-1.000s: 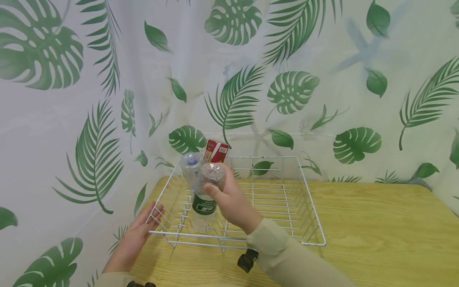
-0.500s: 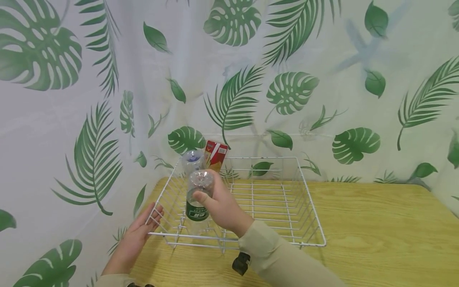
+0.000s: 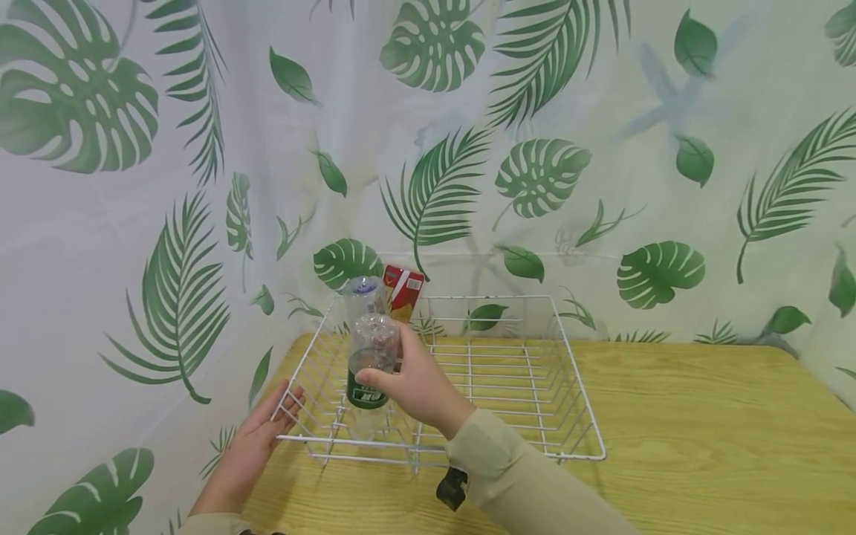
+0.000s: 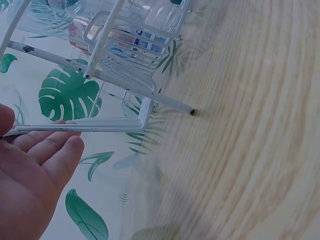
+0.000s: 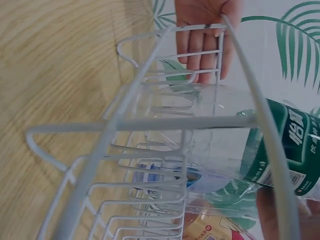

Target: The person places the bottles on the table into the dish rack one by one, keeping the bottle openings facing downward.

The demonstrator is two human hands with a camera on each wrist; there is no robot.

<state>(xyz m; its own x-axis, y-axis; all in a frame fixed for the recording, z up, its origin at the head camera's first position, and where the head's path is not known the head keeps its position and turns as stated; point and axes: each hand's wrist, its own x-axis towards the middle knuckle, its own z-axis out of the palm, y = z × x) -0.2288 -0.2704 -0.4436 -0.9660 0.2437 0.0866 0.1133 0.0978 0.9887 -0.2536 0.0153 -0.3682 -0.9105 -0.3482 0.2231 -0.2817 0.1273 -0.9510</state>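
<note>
My right hand grips the upper part of a clear plastic bottle with a dark green label. The bottle is upside down, base up, inside the white wire basket, near its left side. In the right wrist view the green-labelled bottle shows through the wires, its narrow end toward the basket floor. At the basket's front left corner my left hand holds the rim, thumb on one side and fingers stretched along the other. Behind the gripped bottle stands another clear bottle with blue showing through its upturned base.
A red carton leans in the basket's back left part. The basket stands on a wood-grain table, against a leaf-patterned curtain at the back and left. More tabletop lies to the right.
My right hand has moved the green-labelled bottle a little left. The blue-marked bottle behind has shifted right and stands more upright. My left hand stays at the corner.
</note>
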